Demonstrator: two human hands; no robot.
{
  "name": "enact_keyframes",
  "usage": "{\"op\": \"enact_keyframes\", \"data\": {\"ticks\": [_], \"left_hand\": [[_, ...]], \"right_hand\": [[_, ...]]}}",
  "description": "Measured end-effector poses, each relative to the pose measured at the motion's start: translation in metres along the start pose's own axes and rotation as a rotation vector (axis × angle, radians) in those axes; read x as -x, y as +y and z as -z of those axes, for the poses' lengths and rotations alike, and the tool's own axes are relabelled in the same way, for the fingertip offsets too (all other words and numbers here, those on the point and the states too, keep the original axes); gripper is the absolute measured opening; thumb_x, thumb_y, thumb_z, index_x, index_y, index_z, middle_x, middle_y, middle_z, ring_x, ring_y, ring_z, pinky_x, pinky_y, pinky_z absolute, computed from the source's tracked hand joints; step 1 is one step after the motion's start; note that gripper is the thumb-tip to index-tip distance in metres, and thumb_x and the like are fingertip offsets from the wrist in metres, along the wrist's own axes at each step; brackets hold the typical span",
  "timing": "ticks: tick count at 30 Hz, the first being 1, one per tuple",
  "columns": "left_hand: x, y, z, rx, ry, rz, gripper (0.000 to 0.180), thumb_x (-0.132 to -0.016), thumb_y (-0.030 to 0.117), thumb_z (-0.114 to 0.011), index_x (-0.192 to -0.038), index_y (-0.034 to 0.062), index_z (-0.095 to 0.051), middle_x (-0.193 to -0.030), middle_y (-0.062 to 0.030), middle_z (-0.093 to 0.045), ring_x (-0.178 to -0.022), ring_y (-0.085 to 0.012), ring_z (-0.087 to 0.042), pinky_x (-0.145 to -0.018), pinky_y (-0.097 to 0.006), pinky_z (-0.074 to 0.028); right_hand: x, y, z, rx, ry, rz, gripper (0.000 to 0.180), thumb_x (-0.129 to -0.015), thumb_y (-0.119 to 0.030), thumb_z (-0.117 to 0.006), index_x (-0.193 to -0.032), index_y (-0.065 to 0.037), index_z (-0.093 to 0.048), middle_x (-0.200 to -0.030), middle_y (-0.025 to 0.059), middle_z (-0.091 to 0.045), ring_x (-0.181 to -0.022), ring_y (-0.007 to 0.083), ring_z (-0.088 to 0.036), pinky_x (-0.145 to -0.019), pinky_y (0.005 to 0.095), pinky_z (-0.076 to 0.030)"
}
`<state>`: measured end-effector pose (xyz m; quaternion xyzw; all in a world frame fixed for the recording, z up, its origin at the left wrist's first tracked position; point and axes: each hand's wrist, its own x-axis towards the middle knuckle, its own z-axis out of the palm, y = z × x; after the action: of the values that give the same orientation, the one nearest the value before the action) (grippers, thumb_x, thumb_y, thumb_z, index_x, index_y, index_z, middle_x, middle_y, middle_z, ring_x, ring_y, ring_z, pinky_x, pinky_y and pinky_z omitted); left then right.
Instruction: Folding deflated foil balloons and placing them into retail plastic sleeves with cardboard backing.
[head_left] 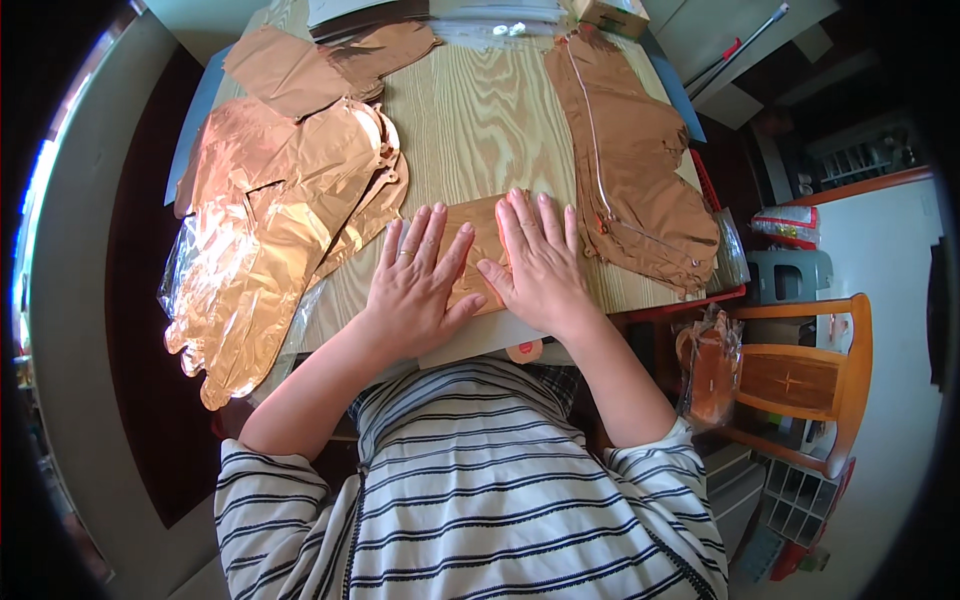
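Note:
Both my hands lie flat, fingers spread, on a folded copper-coloured foil balloon point(478, 238) at the near edge of a wooden table point(480, 120). My left hand point(415, 285) covers its left part and my right hand point(540, 262) presses its right part. The thumbs nearly meet over the foil. Only the middle and top strip of the folded piece shows between the hands.
A heap of shiny copper foil balloons point(270, 220) lies at the left, spilling over the table edge. A flattened stack of them point(635, 170) lies at the right. Clear bags and a small box point(610, 14) sit at the far edge. A wooden chair point(800, 380) stands to the right.

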<state>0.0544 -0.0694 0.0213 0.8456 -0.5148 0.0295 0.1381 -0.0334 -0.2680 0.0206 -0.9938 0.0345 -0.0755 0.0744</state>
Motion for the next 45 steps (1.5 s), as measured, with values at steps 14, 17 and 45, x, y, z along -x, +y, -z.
{"op": "enact_keyframes", "data": {"ticks": [14,17,45], "left_hand": [[0.000,0.018,0.023,-0.085,0.044,0.182,0.089,-0.096,0.065,-0.047,-0.150,-0.0055,-0.038,-0.159,-0.0298,-0.029,-0.153,-0.0423,-0.019,-0.123,-0.058,-0.006],[-0.012,0.033,0.005,-0.061,0.147,0.103,0.088,-0.096,0.067,-0.044,-0.145,-0.0063,-0.046,-0.155,-0.0305,-0.037,-0.150,-0.0433,-0.026,-0.122,-0.059,-0.012],[-0.046,0.012,0.009,-0.033,-0.013,0.033,0.078,-0.096,0.063,-0.047,-0.141,0.0000,-0.049,-0.145,-0.0251,-0.048,-0.140,-0.0405,-0.040,-0.117,-0.055,-0.023]], "right_hand": [[-0.002,-0.003,-0.001,-0.052,-0.024,-0.021,0.079,-0.099,-0.049,-0.051,-0.156,0.001,-0.028,-0.163,0.0228,-0.024,-0.149,0.0489,-0.019,-0.122,0.0621,-0.009],[0.000,-0.002,0.002,-0.073,0.003,-0.004,0.075,-0.099,-0.042,-0.054,-0.155,0.001,-0.029,-0.161,0.0237,-0.028,-0.147,0.0483,-0.023,-0.121,0.0602,-0.013],[0.106,0.009,0.062,-1.482,-0.164,-0.767,0.023,-0.098,-0.016,-0.055,-0.112,0.001,-0.063,-0.085,0.0110,-0.073,-0.065,0.0138,-0.070,-0.059,0.0234,-0.055]]}}
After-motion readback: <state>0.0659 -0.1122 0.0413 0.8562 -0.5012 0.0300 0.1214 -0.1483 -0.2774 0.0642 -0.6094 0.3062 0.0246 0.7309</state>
